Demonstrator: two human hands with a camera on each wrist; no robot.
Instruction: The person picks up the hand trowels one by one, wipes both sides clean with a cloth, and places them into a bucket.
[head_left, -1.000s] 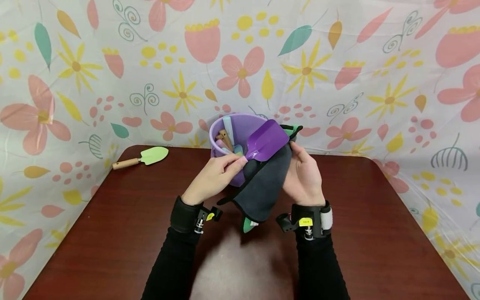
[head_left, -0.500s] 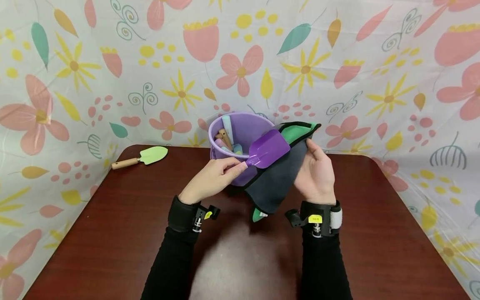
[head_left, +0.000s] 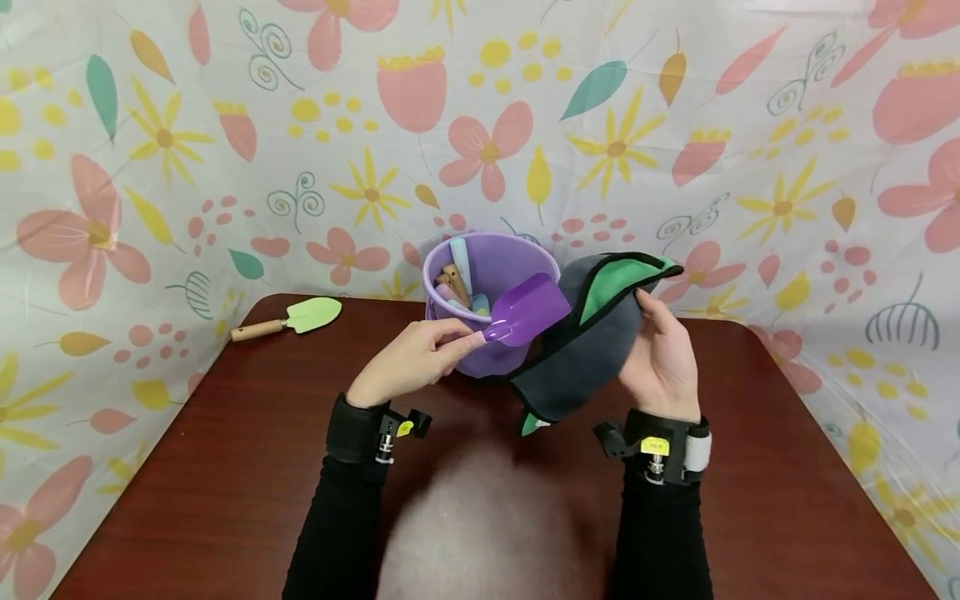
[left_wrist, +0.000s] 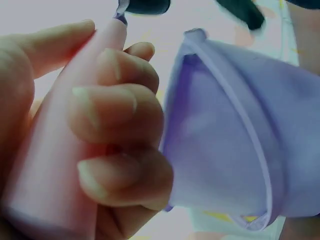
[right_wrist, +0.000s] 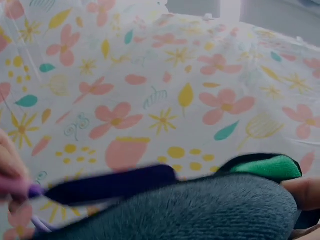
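My left hand (head_left: pixel 412 360) grips the pink handle (left_wrist: pixel 55 130) of a small trowel with a purple blade (head_left: pixel 528 310). In the left wrist view the fingers are curled round that handle. My right hand (head_left: pixel 663 360) holds a dark grey cloth (head_left: pixel 581 367) with black edging and a green inner side (head_left: pixel 618 282), pinched near its upper right edge. The cloth hangs folded, just right of the trowel blade. Behind the blade stands a lilac bucket (head_left: pixel 501 258) with several tools in it, wooden and pastel handles showing.
A light green trowel (head_left: pixel 315 313) with a wooden handle lies at the back left of the brown table (head_left: pixel 225 467). A flower-patterned curtain (head_left: pixel 487 100) surrounds the table's back and sides.
My right hand has moved right with the cloth, drawing it off the trowel blade, and more green shows. My left hand has shifted slightly left and down with the trowel.
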